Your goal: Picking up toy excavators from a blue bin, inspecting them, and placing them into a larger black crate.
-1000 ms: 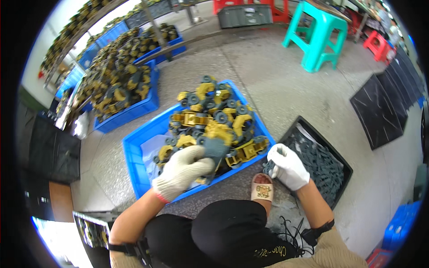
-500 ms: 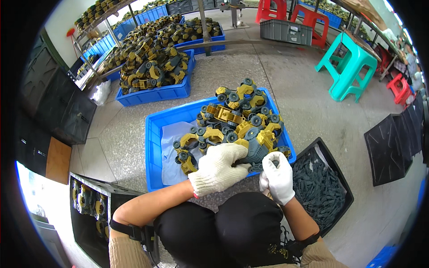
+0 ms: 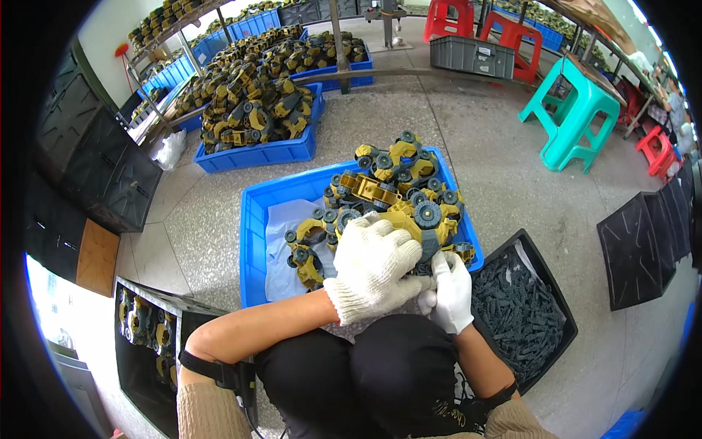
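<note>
Left hand grips a toy truck over the bin's near edge, right hand pinching beneath — a slip could drop it onto the floor.

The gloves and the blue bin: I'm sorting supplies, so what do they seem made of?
The gloves on the left hand and right hand look like white knitted cotton, ribbed at the cuffs. The blue bin looks like moulded plastic, smooth with a slight sheen.

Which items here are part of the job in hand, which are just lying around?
In hand:
left hand
right hand
yellow and grey toy vehicle both hands grip
blue bin of the same toys
black tray of small dark parts

Lying about:
teal stool
red stools
grey crate
far blue bins
</note>
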